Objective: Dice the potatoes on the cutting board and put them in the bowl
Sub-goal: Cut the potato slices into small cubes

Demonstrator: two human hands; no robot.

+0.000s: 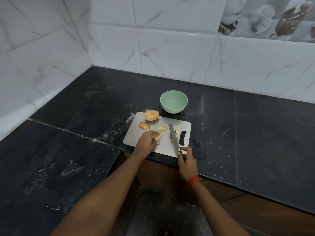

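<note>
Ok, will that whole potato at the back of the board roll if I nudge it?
Probably: the whole potato is rounded and uncut, with no flat face showing. The cutting board looks smooth and metallic, so it may slide too. It sits near the far edge, so it could go off.

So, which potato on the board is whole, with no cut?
The round potato at the far edge of the cutting board, nearest the green bowl. All the others show pale cut faces.

A whole potato and cut slices lie on the grey cutting board beyond the left hand, which seems to pinch one wedge; the green bowl stands farther off.
</note>
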